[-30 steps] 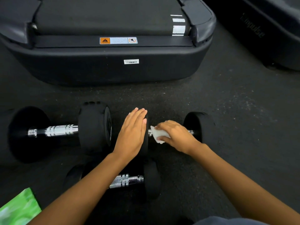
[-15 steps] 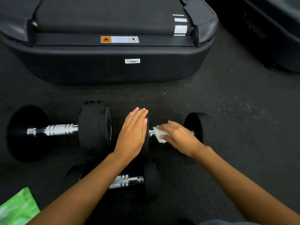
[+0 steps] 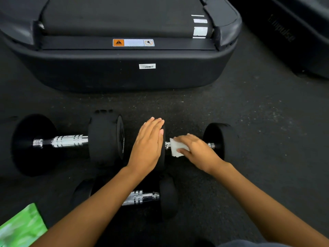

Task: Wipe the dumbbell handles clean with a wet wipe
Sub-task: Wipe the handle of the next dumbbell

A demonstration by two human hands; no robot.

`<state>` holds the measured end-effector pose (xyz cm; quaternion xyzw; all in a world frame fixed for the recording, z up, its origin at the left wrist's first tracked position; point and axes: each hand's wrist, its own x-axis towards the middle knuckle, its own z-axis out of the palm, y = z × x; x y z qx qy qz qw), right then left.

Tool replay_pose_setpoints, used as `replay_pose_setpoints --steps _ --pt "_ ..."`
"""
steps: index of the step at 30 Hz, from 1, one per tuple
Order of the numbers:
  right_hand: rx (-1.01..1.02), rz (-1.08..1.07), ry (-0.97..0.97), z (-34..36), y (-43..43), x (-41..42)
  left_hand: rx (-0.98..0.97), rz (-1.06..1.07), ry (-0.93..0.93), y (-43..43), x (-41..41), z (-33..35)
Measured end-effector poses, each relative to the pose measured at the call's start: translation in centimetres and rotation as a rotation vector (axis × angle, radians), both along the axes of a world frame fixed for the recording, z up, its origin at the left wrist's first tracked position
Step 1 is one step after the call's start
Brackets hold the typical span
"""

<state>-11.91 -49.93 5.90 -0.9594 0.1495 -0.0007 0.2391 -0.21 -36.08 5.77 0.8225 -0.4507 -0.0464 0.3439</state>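
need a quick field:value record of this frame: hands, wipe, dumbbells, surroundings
left hand: flat, open, resting on the inner weight of the right dumbbell
right hand: pressing the wet wipe onto that dumbbell's handle
wet wipe: white, folded, on the handle's left part
left dumbbell: on the floor, chrome handle bare, untouched
near dumbbell: on the floor, partly hidden under the left forearm
green packet: bottom-left corner, blurred
treadmill: rear end just beyond the dumbbells
floor: dark, speckled
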Motion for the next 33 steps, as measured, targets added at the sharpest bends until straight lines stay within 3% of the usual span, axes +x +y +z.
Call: replay_pose_setpoints --steps 5,13,20,30,33 --pt "-0.068 0.011 0.014 -0.1 1.0 1.9 -0.007 0.007 0.007 -0.2 0.0 0.0" --pt "-0.284 0.074 -0.221 -1.7 1.0 0.0 -0.002 -0.001 -0.003 0.0 0.1 0.0" --pt "-0.421 0.093 -0.276 -2.2 2.7 1.9 -0.005 0.008 -0.009 -0.2 0.2 -0.3" --pt "-0.425 -0.141 -0.205 -2.7 1.3 -1.6 -0.010 0.006 -0.004 -0.1 0.1 -0.1" --pt "-0.375 -0.118 -0.216 -2.6 1.1 -1.2 -0.005 0.014 -0.006 -0.2 0.1 0.0"
